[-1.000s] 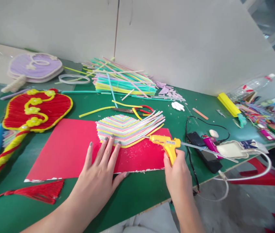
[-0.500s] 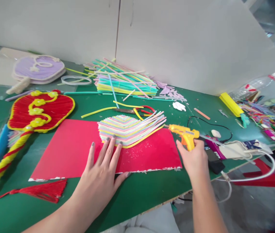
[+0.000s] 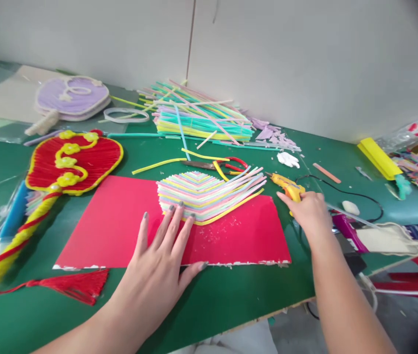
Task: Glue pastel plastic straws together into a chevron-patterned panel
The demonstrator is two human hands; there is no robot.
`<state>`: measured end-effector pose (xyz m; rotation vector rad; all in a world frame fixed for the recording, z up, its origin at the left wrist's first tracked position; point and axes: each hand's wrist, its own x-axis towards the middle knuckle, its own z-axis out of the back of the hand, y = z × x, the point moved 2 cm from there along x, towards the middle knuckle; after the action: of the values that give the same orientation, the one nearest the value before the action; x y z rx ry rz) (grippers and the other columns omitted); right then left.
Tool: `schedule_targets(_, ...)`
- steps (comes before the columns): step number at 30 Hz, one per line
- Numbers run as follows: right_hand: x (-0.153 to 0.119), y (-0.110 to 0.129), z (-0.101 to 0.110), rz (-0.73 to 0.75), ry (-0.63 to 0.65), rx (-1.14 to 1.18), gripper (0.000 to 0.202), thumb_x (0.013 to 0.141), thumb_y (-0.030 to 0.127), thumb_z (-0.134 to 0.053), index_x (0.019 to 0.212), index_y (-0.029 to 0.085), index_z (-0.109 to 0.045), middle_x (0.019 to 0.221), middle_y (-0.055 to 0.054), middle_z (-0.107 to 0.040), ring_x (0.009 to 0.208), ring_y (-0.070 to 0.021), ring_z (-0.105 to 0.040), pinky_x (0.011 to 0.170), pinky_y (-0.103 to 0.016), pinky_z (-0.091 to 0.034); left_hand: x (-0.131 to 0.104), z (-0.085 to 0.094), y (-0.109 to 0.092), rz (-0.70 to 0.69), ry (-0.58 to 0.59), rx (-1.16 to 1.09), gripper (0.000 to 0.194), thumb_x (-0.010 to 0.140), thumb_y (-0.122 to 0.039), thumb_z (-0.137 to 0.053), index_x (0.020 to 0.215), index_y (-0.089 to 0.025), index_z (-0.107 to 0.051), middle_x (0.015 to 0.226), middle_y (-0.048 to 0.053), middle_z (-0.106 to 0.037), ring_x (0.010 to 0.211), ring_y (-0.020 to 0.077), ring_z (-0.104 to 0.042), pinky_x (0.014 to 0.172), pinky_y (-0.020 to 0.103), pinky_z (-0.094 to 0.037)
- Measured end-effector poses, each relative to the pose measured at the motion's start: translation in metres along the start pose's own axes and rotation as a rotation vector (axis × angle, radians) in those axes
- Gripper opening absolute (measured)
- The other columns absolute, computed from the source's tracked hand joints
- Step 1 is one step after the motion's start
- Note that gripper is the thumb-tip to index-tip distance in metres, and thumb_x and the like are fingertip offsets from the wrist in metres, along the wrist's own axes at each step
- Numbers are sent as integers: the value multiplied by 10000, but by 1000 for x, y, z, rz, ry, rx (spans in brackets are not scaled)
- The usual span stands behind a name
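Observation:
My left hand (image 3: pixel 164 265) lies flat with its fingers spread. Its fingertips touch the lower edge of a leaf-like panel of pastel pipe cleaners (image 3: pixel 197 196), laid in V-shaped rows on a sheet of red card (image 3: pixel 120 221). On the right side, the pipe cleaners' loose ends fan out past the card's upper edge. Just off the card's right edge, my right hand (image 3: pixel 314 214) is closed round the handle of a yellow hot glue gun (image 3: pixel 286 186), its nozzle pointing left. My fingers partly hide the gun's grip. Red-handled pliers (image 3: pixel 209 165) rest behind the panel.
At left lie a red fan (image 3: pixel 79 157) with yellow trim, its red tassel (image 3: pixel 79 285) and a lilac fan (image 3: pixel 72 98). A pile of pipe cleaners (image 3: pixel 201 123) is against the wall. A black cord (image 3: pixel 364 194), a purple package (image 3: pixel 349 231) and a yellow bundle (image 3: pixel 378 157) are at right.
My right hand has moved right with the glue gun, away from the loose pipe cleaner ends and lower toward the table. My left hand stays in place. The view has shifted slightly.

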<state>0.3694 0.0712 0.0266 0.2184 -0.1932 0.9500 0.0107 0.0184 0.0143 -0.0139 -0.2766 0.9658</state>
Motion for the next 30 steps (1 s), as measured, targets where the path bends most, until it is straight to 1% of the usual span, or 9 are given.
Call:
schedule_targets(3,-8,11,22,95,-160,50,539,757,625,-570,941,124,-644,989,-171,-546,911,-285,-569,794,-420,-456,4,2,5,21,-26,0,638,949,-501,-307,1447,-103,-319,1476,191,-364,1362,350,-340,1122,621,-103)
schedule_targets(5,-15,27,36,203,-193,234,406,788,537,-602,935,164,-666,962,-106,-555,759,-194,-565,739,-365,-479,9,4,12,26,-55,-13,581,964,-456,-310,1444,-128,-315,1476,178,-375,1353,339,-360,1121,624,-86)
schedule_targets(7,-24,49,45,347,-88,446,278,816,457,-610,890,198,-678,896,-49,-572,655,-140,-540,642,-305,-480,18,8,20,9,-79,-58,489,973,-396,-334,1400,-161,-381,1469,158,-399,1337,315,-392,1123,607,-118)
schedule_targets(9,-35,72,49,518,47,590,184,834,377,-620,811,204,-680,820,-21,-583,660,-130,-548,606,-269,-463,28,14,29,-21,-83,-153,364,970,-334,-374,1282,-198,-503,1421,126,-469,1289,281,-452,1107,552,-235)
schedule_targets(11,-46,91,48,675,162,644,138,846,327,-622,809,209,-685,785,-10,-591,651,-122,-544,604,-258,-460,38,19,35,-53,-69,-287,253,957,-292,-424,1120,-215,-601,1283,99,-573,1168,235,-541,1002,443,-402)
schedule_targets(14,-57,105,37,805,271,704,114,864,293,-612,824,217,-688,801,-16,-608,723,-136,-582,678,-276,-486,51,23,40,-98,-53,-413,193,941,-269,-473,949,-216,-659,1013,59,-645,937,185,-598,811,343,-469)
schedule_targets(16,-62,107,27,833,285,749,112,871,283,-603,829,221,-686,804,-18,-609,773,-147,-598,722,-293,-497,57,22,40,-125,-44,-432,184,930,-276,-501,907,-218,-673,921,39,-642,859,172,-588,770,332,-444)
schedule_targets(21,-68,102,12,831,304,843,85,871,253,-604,845,222,-679,827,-18,-610,805,-150,-604,747,-305,-506,70,17,38,-179,15,-418,172,910,-286,-538,877,-245,-702,903,8,-643,838,152,-574,801,323,-383)
schedule_targets(30,-70,105,9,878,361,853,60,853,247,-629,838,227,-683,809,-17,-630,830,-160,-608,758,-305,-510,67,9,46,-136,53,-443,153,888,-338,-567,870,-268,-702,913,-4,-673,888,181,-593,901,353,-363)
